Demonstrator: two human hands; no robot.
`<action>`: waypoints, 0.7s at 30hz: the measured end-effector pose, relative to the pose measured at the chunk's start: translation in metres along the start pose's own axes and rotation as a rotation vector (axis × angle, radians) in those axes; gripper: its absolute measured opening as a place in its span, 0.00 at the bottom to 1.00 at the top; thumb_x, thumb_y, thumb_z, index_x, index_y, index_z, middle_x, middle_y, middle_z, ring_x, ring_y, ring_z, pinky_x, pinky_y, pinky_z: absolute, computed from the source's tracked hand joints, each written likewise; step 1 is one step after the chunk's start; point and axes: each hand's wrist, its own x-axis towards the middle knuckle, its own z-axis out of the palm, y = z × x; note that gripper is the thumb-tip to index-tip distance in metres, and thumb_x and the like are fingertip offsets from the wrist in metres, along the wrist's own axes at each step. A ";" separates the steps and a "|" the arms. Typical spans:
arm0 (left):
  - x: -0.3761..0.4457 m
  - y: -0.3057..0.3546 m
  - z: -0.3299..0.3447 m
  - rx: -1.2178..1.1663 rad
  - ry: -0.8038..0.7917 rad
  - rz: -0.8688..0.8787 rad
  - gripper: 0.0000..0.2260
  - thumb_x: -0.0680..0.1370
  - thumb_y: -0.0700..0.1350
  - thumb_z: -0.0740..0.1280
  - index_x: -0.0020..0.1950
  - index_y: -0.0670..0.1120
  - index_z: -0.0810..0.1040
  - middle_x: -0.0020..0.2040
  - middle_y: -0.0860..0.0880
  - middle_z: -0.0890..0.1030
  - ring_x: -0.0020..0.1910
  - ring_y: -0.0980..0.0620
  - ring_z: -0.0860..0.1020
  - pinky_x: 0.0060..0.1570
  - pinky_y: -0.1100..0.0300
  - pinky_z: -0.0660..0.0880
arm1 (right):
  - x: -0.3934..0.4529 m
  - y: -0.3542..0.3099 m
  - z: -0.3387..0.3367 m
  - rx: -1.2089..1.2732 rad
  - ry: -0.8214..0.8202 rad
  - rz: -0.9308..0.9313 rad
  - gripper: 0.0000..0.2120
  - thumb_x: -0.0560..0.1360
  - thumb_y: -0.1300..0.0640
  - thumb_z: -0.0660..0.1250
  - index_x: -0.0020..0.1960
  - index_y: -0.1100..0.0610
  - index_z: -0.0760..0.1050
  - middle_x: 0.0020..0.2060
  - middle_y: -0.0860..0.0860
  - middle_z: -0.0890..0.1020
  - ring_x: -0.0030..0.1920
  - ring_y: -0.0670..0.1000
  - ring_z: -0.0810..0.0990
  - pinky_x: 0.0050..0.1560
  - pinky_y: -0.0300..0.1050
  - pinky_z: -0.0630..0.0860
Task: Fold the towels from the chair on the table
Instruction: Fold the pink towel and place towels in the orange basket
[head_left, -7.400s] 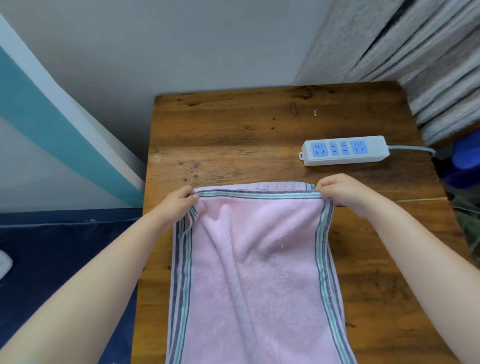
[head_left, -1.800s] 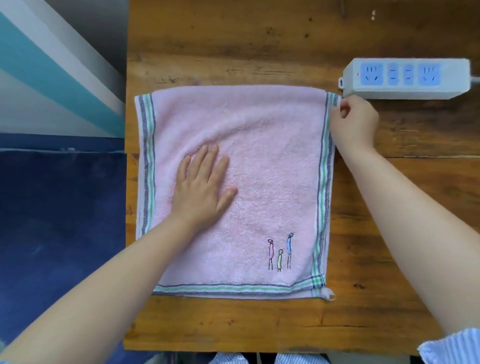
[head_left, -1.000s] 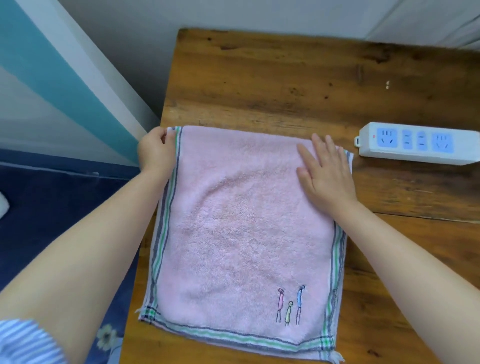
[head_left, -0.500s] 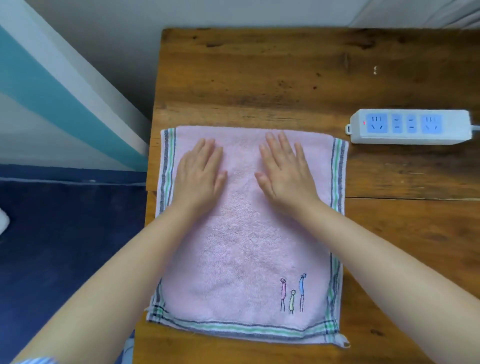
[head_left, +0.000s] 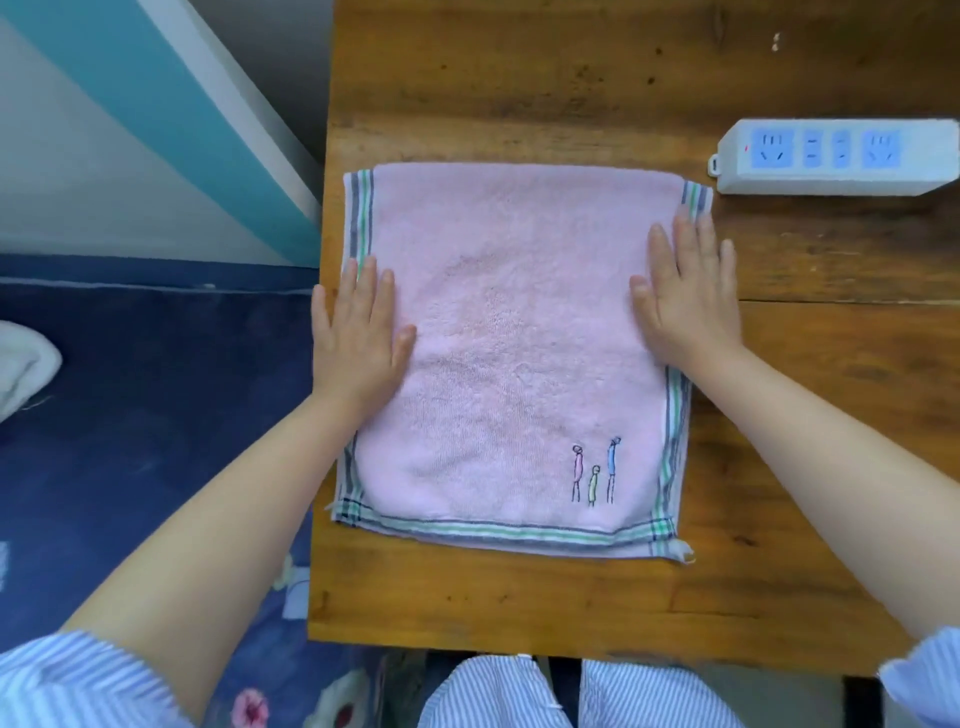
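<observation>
flat and spread, the left hand (head_left: 358, 332) and right hand (head_left: 685, 296) press the side edges of the pink towel (head_left: 514, 353), likely smoothing it, along the bench's (head_left: 519, 78) left edge beside the power strip (head_left: 836, 156).

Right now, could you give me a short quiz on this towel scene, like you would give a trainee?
1. True or false: both hands lie flat on the pink towel.
2. Which corner of the towel carries the three small stitched figures: near right or far left?
3. What white thing lies on the wooden table just beyond the towel's far right corner?

Key
1. True: the left hand and the right hand press its side edges with straight fingers.
2. Near right.
3. A power strip with blue sockets.
</observation>
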 end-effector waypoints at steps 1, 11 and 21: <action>-0.013 0.005 0.001 -0.011 0.002 0.057 0.28 0.78 0.54 0.47 0.74 0.40 0.55 0.76 0.41 0.54 0.76 0.44 0.50 0.71 0.47 0.42 | -0.016 -0.008 0.002 0.027 0.020 -0.018 0.30 0.76 0.46 0.44 0.75 0.57 0.48 0.75 0.56 0.47 0.75 0.56 0.42 0.72 0.51 0.37; -0.086 -0.004 0.030 -0.052 -0.140 0.142 0.36 0.71 0.62 0.37 0.75 0.47 0.49 0.77 0.46 0.48 0.75 0.47 0.42 0.72 0.52 0.41 | -0.110 -0.030 0.050 0.065 -0.038 0.004 0.29 0.75 0.45 0.42 0.74 0.50 0.46 0.76 0.50 0.46 0.73 0.47 0.37 0.69 0.42 0.32; -0.137 -0.001 0.015 -0.021 0.062 0.523 0.29 0.79 0.60 0.43 0.61 0.40 0.71 0.58 0.37 0.78 0.59 0.39 0.73 0.55 0.46 0.74 | -0.186 -0.034 0.046 0.153 0.210 -0.159 0.26 0.72 0.50 0.53 0.64 0.64 0.68 0.66 0.65 0.69 0.71 0.60 0.61 0.67 0.62 0.57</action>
